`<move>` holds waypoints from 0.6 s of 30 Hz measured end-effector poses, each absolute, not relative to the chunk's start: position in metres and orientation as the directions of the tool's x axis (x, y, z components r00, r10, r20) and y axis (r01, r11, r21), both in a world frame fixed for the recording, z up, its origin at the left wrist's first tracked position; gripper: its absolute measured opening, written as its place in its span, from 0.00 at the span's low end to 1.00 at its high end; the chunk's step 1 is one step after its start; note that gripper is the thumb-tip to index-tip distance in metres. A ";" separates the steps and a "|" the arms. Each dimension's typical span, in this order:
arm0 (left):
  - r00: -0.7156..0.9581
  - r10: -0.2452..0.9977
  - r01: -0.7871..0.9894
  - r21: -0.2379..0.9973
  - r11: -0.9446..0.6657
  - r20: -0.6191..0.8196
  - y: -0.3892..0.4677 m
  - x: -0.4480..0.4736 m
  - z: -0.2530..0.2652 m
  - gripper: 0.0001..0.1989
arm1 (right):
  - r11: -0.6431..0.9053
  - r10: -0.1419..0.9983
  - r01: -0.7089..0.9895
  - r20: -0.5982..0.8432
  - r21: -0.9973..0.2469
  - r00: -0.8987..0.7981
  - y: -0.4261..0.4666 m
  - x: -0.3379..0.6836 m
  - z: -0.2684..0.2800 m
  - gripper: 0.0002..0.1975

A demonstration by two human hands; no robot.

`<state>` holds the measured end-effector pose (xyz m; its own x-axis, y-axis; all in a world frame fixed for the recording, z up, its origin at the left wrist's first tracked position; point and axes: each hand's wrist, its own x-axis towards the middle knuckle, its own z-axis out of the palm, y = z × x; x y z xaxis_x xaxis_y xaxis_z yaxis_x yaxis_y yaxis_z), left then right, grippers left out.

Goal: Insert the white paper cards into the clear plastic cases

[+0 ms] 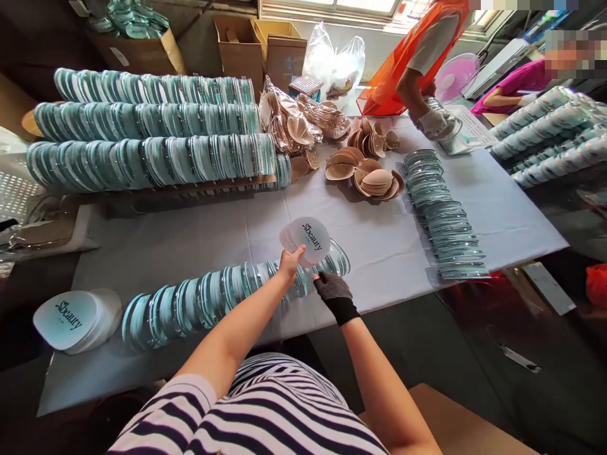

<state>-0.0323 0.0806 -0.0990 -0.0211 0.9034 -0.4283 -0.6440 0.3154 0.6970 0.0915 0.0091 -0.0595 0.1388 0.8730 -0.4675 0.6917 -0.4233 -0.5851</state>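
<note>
My bare left hand (292,261) is closed on a fanned stack of pale rounded cards (308,239); the top one is printed "beauty". Just below and to the right, my right hand (334,289), in a dark fingerless glove, has its fingers curled by the stack's lower edge and the end of a row of glass discs (213,294). Whether the right fingers grip anything is hidden. That row lies along the table's near side, with pale sheets showing among the discs. At its left end sits another stack of "beauty" cards (71,321).
Racked rows of glass discs (156,158) fill the back left. Brown oval pieces (374,180) lie in piles mid-table, some in plastic bags (289,120). Another glass row (443,215) stands right. A co-worker's gloved hand (434,121) holds glass behind it; a second person (516,85) sits far right.
</note>
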 end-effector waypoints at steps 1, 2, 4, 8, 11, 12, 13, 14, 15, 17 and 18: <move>-0.008 0.912 -0.635 0.707 0.312 -0.410 0.077 -0.034 -0.098 0.19 | -0.382 0.919 0.706 -0.325 -0.596 0.223 0.014 0.097 -0.050 0.21; 0.014 0.920 -0.629 0.712 0.312 -0.391 0.071 -0.037 -0.096 0.20 | -0.343 0.939 0.719 -0.193 -0.604 0.286 0.019 0.101 -0.042 0.23; 0.050 0.928 -0.620 0.716 0.320 -0.370 0.058 -0.045 -0.092 0.21 | -0.262 0.951 0.756 -0.029 -0.600 0.306 0.025 0.102 -0.030 0.28; -0.029 0.918 -0.622 0.726 0.292 -0.395 0.030 -0.062 -0.088 0.23 | 0.019 0.987 0.882 0.148 -0.471 0.058 0.017 0.075 -0.028 0.30; -0.055 0.885 -0.634 0.701 0.327 -0.462 0.019 -0.072 -0.091 0.25 | 0.090 0.994 0.797 0.102 -0.597 -0.036 0.006 0.055 -0.042 0.23; -0.052 0.874 -0.639 0.689 0.342 -0.483 0.018 -0.075 -0.091 0.25 | 0.025 0.999 0.733 0.044 -0.680 0.007 0.006 0.054 -0.047 0.22; -0.061 0.864 -0.649 0.678 0.346 -0.500 0.018 -0.079 -0.091 0.24 | -0.065 0.996 0.654 -0.010 -0.753 0.088 0.008 0.057 -0.051 0.21; -0.085 0.853 -0.663 0.668 0.337 -0.514 0.020 -0.082 -0.090 0.23 | -0.159 0.978 0.570 -0.051 -0.806 0.202 0.010 0.062 -0.054 0.21; -0.116 0.841 -0.682 0.658 0.319 -0.528 0.023 -0.085 -0.088 0.22 | -0.232 0.944 0.495 -0.072 -0.838 0.321 0.011 0.071 -0.055 0.21; -0.174 0.814 -0.721 0.635 0.278 -0.554 0.032 -0.092 -0.084 0.21 | -0.292 0.882 0.440 -0.062 -0.849 0.467 0.005 0.094 -0.053 0.23; -0.185 0.802 -0.738 0.619 0.268 -0.568 0.037 -0.095 -0.082 0.21 | -0.302 0.879 0.477 -0.048 -0.825 0.474 -0.004 0.106 -0.051 0.24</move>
